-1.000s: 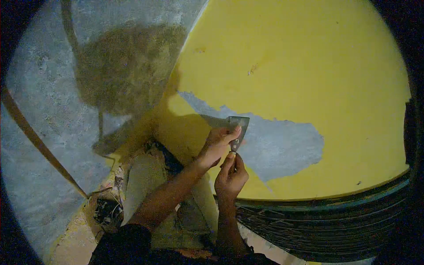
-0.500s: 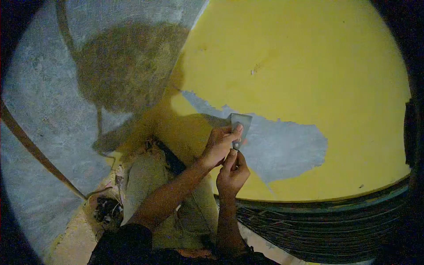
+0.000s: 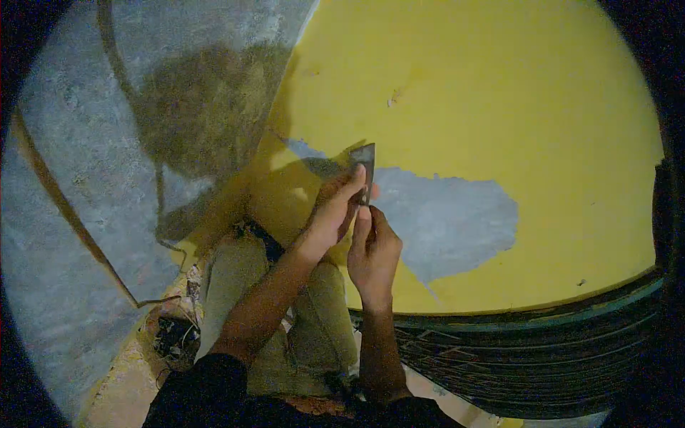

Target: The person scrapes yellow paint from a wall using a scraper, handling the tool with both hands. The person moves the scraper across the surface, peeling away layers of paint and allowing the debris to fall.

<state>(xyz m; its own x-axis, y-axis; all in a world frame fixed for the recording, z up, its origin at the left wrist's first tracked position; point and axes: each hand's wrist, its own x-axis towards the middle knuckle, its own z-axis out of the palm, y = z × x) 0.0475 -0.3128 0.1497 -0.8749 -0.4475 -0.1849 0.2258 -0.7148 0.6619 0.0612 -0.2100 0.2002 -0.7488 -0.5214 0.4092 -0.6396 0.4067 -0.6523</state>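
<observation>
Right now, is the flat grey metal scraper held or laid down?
The scraper is held: left hand on its blade, right hand at its base.

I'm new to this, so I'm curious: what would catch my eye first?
Probably the ragged grey patch in the broad yellow surface, right of centre. In front of its left end, the left hand and right hand hold a scraper. A large shadow darkens the upper left.

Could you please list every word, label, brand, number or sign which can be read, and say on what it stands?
No text can be read.
Scraper: light spots near the handle, too small to make out.
Yellow surface: scuffs only, no lettering.
Dark wired item: too dim and blurred to tell.
</observation>
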